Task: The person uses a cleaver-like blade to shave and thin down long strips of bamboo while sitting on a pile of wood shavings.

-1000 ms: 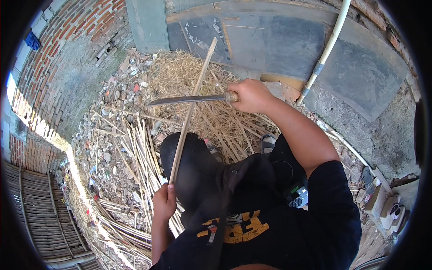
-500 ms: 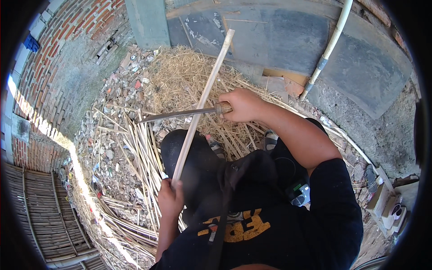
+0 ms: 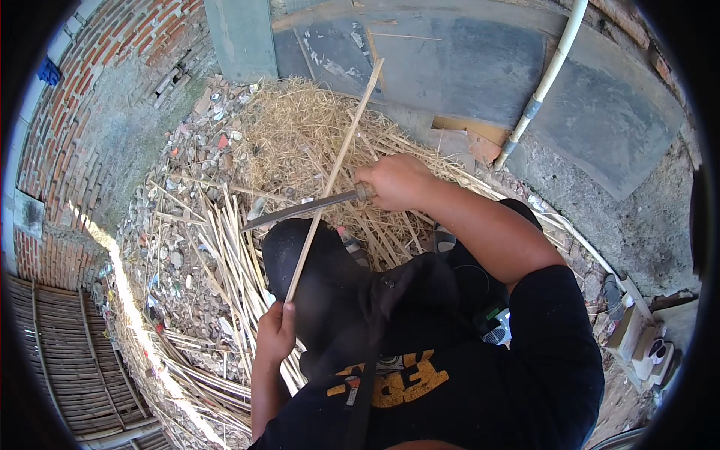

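My left hand (image 3: 276, 330) is closed round the lower end of a long, pale bamboo strip (image 3: 341, 154), which slants up and away to the right over my knee. In my right hand (image 3: 396, 182) is the wooden handle of a long-bladed knife (image 3: 300, 211), its dark blade pointing left. The blade crosses the strip at about its middle; whether the edge touches it I cannot tell. The strip shows a narrow side.
Many split bamboo strips (image 3: 232, 262) lie on the rubble ground at my left. Ahead is a heap of fine shavings (image 3: 300, 120). A pale pole (image 3: 536, 97) leans on grey panels (image 3: 480, 60). A slatted bamboo panel (image 3: 67, 352) stands far left.
The bamboo strip has turned, from its broad face to a narrow side. The knife has shifted slightly down and left, with its tip lower.
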Available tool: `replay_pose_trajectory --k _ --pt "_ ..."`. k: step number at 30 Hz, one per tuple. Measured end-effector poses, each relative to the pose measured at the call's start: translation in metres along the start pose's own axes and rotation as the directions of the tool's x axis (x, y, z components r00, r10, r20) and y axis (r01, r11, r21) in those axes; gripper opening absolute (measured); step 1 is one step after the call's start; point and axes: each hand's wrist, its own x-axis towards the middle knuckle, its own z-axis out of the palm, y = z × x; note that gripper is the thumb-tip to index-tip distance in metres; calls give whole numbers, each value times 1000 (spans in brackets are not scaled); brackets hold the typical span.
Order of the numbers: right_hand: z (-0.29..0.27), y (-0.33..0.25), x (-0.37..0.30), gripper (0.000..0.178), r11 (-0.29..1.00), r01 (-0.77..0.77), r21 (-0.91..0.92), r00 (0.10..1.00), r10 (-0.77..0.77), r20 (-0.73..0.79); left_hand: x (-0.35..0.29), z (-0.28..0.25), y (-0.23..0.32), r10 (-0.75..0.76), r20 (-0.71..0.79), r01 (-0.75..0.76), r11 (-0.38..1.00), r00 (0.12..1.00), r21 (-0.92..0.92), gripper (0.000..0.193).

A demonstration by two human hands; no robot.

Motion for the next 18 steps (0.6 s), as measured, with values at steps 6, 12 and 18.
replay_pose_trajectory --k 6,12,18 --pt "22 35 23 31 981 -130 146 977 151 -150 10 3 2 46 -42 -43 997 998 63 50" --pt "22 -1 19 21 1000 14 26 987 -10 -158 3 3 3 35 -39 -35 999 999 18 49" --pt "12 50 21 37 984 -168 60 955 177 -237 7 3 5 70 -42 -65 992 997 105 49"
